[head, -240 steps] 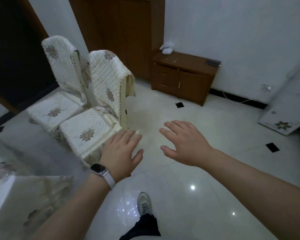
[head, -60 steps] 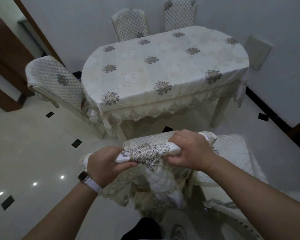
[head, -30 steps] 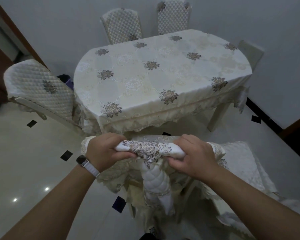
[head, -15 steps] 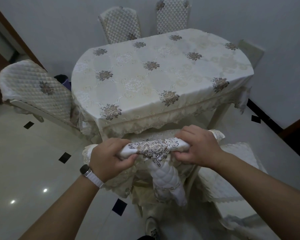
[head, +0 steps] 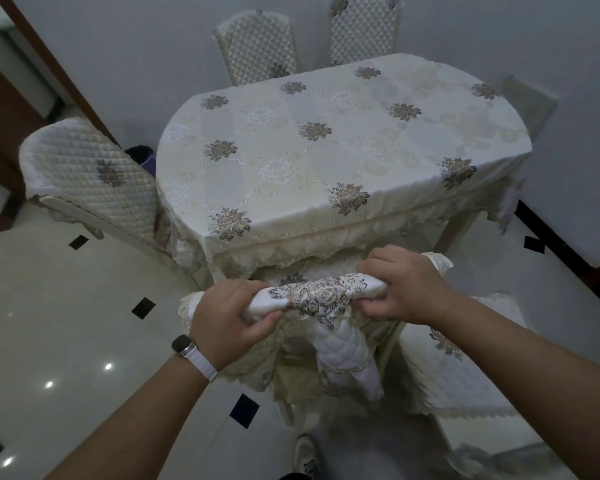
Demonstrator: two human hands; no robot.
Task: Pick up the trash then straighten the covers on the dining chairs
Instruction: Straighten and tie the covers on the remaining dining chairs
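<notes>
1. The counter (head: 326,150), draped in a flowered cloth, fills the middle of the room.
2. A left-end chair (head: 94,181) stands at the counter's left end and two far chairs (head: 257,46) at its far side. Their quilted covers lie smooth over the backrests and look to need no work.
3. The near chair (head: 291,393) is pushed in at the counter's near edge.
4. Its cover (head: 319,296) is bunched into a roll along the backrest top. A quilted flap hangs down the side facing away from the counter, so this cover is the one being straightened.
5. The left hand (head: 229,320) grasps the roll's left end and the right hand (head: 406,285) its right end, with the fingers of both curled round the fabric. Holding both ends probably lets the cover be spread and drawn down evenly.
6. A watch (head: 187,348) sits on the left wrist.
</notes>
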